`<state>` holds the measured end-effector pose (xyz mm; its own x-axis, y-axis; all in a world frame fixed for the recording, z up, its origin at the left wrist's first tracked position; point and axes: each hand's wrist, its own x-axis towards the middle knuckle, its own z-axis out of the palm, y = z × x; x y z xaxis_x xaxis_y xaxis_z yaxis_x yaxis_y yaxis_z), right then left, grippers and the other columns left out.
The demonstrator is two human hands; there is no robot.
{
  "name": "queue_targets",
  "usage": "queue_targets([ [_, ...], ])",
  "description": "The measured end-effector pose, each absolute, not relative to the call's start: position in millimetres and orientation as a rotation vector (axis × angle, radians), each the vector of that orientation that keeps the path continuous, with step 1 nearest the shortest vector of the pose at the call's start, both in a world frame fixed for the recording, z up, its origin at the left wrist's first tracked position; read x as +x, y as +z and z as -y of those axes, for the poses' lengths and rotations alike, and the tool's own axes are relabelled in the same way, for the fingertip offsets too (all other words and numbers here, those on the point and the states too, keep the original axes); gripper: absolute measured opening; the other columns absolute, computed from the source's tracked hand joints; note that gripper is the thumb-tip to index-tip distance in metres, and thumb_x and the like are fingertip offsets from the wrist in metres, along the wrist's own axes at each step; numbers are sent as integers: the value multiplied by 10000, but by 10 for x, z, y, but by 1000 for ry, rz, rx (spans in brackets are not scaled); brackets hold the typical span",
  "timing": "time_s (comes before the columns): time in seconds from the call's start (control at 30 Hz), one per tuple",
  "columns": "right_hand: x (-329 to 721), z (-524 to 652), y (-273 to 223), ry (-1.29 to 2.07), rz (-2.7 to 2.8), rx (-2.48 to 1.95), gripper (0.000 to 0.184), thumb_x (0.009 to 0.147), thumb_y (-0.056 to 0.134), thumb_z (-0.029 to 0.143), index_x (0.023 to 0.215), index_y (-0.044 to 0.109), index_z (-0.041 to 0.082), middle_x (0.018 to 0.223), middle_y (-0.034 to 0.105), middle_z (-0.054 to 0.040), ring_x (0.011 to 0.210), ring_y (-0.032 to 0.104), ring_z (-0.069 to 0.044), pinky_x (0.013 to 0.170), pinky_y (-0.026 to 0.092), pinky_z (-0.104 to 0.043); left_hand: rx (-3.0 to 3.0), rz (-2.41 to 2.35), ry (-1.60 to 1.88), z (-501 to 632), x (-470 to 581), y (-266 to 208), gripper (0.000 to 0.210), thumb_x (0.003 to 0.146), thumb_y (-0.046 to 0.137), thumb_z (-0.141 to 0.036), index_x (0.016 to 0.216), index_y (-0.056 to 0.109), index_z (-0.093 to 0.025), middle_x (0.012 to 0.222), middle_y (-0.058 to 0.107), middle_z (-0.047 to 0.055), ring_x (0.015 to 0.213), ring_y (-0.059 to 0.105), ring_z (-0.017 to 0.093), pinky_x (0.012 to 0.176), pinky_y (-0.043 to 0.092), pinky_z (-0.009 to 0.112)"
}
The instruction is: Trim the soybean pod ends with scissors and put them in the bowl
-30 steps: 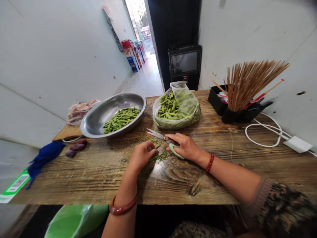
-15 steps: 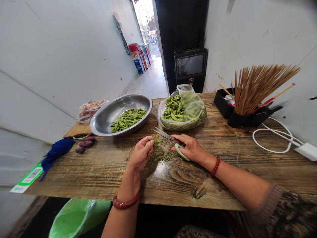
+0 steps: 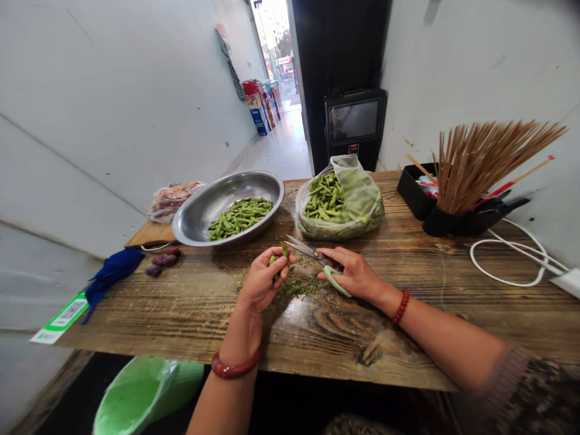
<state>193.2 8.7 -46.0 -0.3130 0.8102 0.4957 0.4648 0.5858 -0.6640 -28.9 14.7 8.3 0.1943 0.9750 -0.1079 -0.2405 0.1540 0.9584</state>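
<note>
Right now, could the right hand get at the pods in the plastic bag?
Probably yes: the right hand holds scissors, but nothing stands between it and the plastic bag, where green pods lie exposed.

The left hand (image 3: 265, 278) and right hand (image 3: 357, 275) are both bare. Where it crosses the front edge of the bench (image 3: 181, 320), the left forearm (image 3: 244, 326) wears a smooth, glossy, reddish-brown bangle (image 3: 235, 368). Over the bench top, the right wrist (image 3: 385, 297) carries a bracelet (image 3: 400, 307) of small, round, dark-red beads. By the bench's front edge, a dark camouflage-patterned sleeve (image 3: 539, 393) ends in a ribbed brownish cuff (image 3: 504, 377). Below that edge shows some mottled dark cloth (image 3: 357, 425).
</note>
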Motion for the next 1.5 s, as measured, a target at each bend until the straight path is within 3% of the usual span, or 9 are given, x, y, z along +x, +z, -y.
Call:
queue_targets([
  [0.17, 1931, -80, -450, 510, 1989, -1022, 537, 781, 704, 397, 1256, 555, 195, 809, 580, -22, 696, 542, -148, 648, 459, -267, 1014, -1020, 1120, -149, -279, 63, 285, 679, 760, -240, 859, 555, -161, 738, 651, -1, 444, 447, 22, 334, 240, 105],
  [0.33, 1933, -72, -444, 499, 2046, -1017, 598, 767, 719, 396, 1295, 517, 198, 844, 579, -29, 733, 550, -159, 671, 463, -279, 1044, -1093, 1133, -151, -266, 32, 316, 661, 776, -246, 844, 524, -195, 517, 492, -94, 377, 412, 26, 322, 209, 104],
  [0.67, 1940, -68, -422, 531, 2064, -1006, 601, 766, 722, 402, 1291, 520, 189, 861, 577, -34, 731, 547, -154, 665, 461, -272, 1246, -1118, 1143, -146, -224, -13, 254, 651, 781, -227, 847, 632, -167, 754, 546, -36, 480, 426, 28, 389, 347, 145],
  [0.87, 1941, -70, -431, 546, 2036, -1020, 564, 767, 725, 386, 1267, 545, 197, 822, 571, -22, 700, 539, -146, 658, 457, -268, 1235, -1181, 1072, -146, -245, 8, 211, 718, 729, -324, 827, 666, -155, 661, 575, -22, 441, 378, 34, 398, 242, 174],
  [1.0, 1934, -66, -418, 534, 2036, -1018, 595, 755, 736, 382, 1276, 530, 185, 852, 572, -31, 728, 541, -154, 671, 460, -274, 1299, -1173, 1094, -157, -261, -11, 226, 718, 729, -340, 848, 698, -158, 598, 513, -43, 460, 346, 48, 432, 237, 191],
  [1.1, 1933, -60, -392, 520, 2068, -984, 636, 750, 738, 388, 1300, 503, 174, 894, 570, -47, 776, 547, -170, 700, 470, -288, 1362, -1171, 1083, -160, -263, -23, 224, 727, 719, -352, 844, 712, -162, 668, 569, -22, 498, 379, 62, 462, 266, 201],
  [1.5, 1936, -67, -403, 512, 2097, -1000, 587, 755, 736, 400, 1269, 538, 199, 851, 547, -23, 719, 524, -148, 667, 448, -264, 1548, -1132, 1136, -202, -290, -84, 133, 756, 701, -291, 816, 729, -177, 837, 635, 35, 827, 554, 167, 768, 408, 261],
])
